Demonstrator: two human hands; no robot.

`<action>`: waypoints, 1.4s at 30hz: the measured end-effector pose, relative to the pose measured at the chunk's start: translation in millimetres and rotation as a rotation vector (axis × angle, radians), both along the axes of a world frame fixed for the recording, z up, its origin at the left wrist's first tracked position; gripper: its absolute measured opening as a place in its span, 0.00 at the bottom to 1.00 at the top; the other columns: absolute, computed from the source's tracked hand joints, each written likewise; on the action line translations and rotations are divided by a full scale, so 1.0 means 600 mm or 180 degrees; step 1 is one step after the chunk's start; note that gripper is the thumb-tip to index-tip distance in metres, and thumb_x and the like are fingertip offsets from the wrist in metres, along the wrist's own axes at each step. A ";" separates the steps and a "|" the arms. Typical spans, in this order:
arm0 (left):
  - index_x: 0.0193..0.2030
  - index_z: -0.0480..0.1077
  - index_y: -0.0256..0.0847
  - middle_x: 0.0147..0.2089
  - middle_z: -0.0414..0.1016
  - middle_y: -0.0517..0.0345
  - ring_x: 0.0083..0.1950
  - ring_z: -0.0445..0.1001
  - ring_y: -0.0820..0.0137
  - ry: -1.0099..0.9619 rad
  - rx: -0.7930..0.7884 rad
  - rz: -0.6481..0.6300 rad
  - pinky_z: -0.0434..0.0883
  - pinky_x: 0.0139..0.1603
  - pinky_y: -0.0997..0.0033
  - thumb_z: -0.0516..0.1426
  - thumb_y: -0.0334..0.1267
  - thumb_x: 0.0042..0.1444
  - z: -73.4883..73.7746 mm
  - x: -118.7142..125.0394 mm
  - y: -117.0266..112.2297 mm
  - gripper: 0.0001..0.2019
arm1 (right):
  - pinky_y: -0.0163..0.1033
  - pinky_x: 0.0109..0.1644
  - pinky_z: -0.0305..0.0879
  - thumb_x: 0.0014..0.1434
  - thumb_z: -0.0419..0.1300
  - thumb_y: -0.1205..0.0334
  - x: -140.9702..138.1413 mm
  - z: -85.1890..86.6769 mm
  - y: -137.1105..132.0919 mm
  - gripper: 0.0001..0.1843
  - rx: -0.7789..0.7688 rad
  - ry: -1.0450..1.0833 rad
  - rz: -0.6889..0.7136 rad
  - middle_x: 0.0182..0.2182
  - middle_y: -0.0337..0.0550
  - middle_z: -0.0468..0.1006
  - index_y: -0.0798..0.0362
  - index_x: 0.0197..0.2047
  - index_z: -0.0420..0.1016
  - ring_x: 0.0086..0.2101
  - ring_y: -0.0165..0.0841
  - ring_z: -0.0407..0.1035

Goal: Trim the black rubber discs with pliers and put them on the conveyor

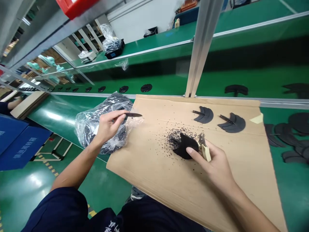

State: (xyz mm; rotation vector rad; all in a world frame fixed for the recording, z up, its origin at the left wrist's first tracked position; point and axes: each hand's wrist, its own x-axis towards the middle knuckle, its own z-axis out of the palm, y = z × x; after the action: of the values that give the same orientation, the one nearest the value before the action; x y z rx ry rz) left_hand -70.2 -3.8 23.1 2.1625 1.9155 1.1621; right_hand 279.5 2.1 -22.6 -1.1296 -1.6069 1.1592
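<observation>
Green conveyor belting (55, 112) is running along this factory line, and a sheet of tan corrugated cardboard (154, 180) is lying across it, littered with fine black crumbs (175, 138). Over the sheet, the person's right hand (214, 162) is clenching a black fan-shaped piece (185, 146) in a firm grip, with a small beige clip (205, 152) pressed against it. The left hand (108, 127) is pinching a slim dark blade (133, 114) between thumb and fingers, just above a crumpled clear plastic bag (89, 125) holding dark parts. Two similar black fan-shaped pieces (204, 115) are resting further along the cardboard. Fingers are hiding part of the clip, so it is hard to make out, and it may be a small clamp. More black pieces (282, 137) are lying on the belting, cut off by the right edge of the view.
</observation>
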 end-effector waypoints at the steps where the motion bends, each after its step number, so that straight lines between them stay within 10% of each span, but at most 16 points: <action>1: 0.46 0.79 0.42 0.36 0.80 0.57 0.30 0.73 0.73 -0.0450 -0.0091 -0.0256 0.71 0.33 0.72 0.57 0.44 0.65 -0.007 0.023 -0.004 0.12 | 0.34 0.23 0.51 0.58 0.65 0.47 -0.001 0.000 0.001 0.25 -0.0105 0.0062 0.0021 0.19 0.29 0.51 0.48 0.24 0.54 0.20 0.26 0.47; 12: 0.61 0.64 0.44 0.47 0.76 0.54 0.42 0.78 0.74 -0.2345 -0.0688 -0.1567 0.77 0.41 0.75 0.61 0.40 0.63 -0.101 0.224 0.012 0.20 | 0.38 0.34 0.66 0.52 0.70 0.50 -0.005 -0.014 0.000 0.16 -0.1010 0.0864 -0.0067 0.29 0.37 0.74 0.52 0.34 0.72 0.29 0.31 0.66; 18: 0.43 0.74 0.40 0.39 0.76 0.56 0.42 0.74 0.70 -0.1044 -0.0443 -0.1581 0.74 0.45 0.69 0.62 0.34 0.60 -0.099 0.217 0.008 0.05 | 0.37 0.32 0.64 0.54 0.69 0.52 -0.002 -0.013 0.000 0.14 -0.0842 0.0638 -0.0184 0.27 0.35 0.71 0.51 0.33 0.71 0.27 0.30 0.63; 26: 0.45 0.74 0.39 0.45 0.73 0.54 0.40 0.75 0.75 -0.2608 -0.1229 -0.1576 0.75 0.37 0.77 0.65 0.40 0.59 -0.123 0.225 -0.005 0.11 | 0.36 0.32 0.64 0.58 0.66 0.49 -0.005 -0.015 0.000 0.15 -0.0499 0.0124 -0.0223 0.27 0.36 0.70 0.51 0.34 0.70 0.28 0.30 0.63; 42: 0.56 0.71 0.41 0.48 0.73 0.52 0.40 0.72 0.74 -0.1802 -0.0951 -0.1533 0.71 0.34 0.78 0.63 0.37 0.61 -0.128 0.227 -0.008 0.17 | 0.35 0.32 0.64 0.57 0.68 0.49 -0.009 -0.021 -0.005 0.16 -0.0701 0.0343 0.0131 0.28 0.35 0.70 0.51 0.35 0.72 0.28 0.29 0.62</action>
State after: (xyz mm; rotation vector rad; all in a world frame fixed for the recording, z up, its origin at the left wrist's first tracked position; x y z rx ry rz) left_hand 65.8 -8.4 -53.9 1.7410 1.1647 1.1343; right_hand 274.0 -0.6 -35.3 -1.1551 -1.4527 1.4272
